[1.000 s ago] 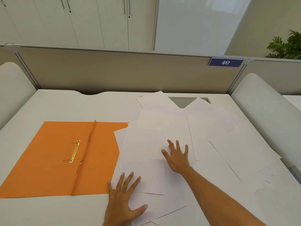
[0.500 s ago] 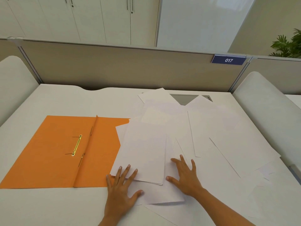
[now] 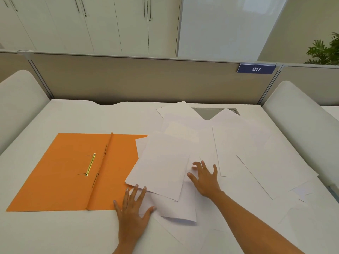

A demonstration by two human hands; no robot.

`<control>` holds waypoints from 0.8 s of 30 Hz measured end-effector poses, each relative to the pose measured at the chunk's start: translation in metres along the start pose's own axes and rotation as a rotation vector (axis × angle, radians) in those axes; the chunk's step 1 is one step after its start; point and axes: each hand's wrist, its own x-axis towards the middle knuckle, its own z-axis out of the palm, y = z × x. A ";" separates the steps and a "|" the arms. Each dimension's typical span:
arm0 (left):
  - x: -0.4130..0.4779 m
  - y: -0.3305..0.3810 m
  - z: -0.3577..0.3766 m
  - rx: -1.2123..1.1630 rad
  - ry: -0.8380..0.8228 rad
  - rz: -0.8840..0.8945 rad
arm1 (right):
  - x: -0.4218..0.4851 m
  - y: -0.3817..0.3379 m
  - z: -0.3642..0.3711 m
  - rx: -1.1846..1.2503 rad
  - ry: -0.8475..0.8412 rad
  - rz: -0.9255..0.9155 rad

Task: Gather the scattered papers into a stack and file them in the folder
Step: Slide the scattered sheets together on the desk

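Note:
An orange folder point(image 3: 62, 173) lies open on the left of the white desk, its gold fastener point(image 3: 90, 165) beside the spine. Several white papers point(image 3: 244, 154) are spread loosely over the desk's right half. A small overlapping bunch of sheets point(image 3: 161, 167) covers the folder's right edge. My left hand point(image 3: 133, 215) lies flat with spread fingers at the near left corner of that bunch, thumb on a lower sheet. My right hand point(image 3: 205, 178) presses flat, fingers spread, on the sheets just right of the bunch.
A beige partition point(image 3: 146, 79) with a blue "017" plate point(image 3: 256, 69) closes the desk's far side. Rounded white side panels point(image 3: 300, 114) flank the desk. A grey cable hatch point(image 3: 209, 112) peeks out between the far papers.
My right hand has drawn back toward me from farther out on the papers, dragging sheets in, then shifted slightly forward again. The bunch now overlaps the folder's edge. My left hand has stayed put.

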 end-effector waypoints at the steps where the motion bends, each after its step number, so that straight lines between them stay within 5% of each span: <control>1: 0.001 -0.001 0.000 -0.015 0.020 -0.020 | -0.003 0.001 0.001 0.036 0.057 -0.006; 5: 0.000 0.002 0.001 0.003 -0.001 0.010 | -0.001 0.005 -0.003 0.101 0.160 0.007; 15: -0.001 0.010 -0.006 0.074 -0.146 0.188 | 0.058 -0.007 -0.018 0.004 -0.074 0.104; 24: 0.002 0.010 -0.004 0.085 -0.142 0.204 | 0.018 -0.009 -0.002 0.036 0.038 -0.029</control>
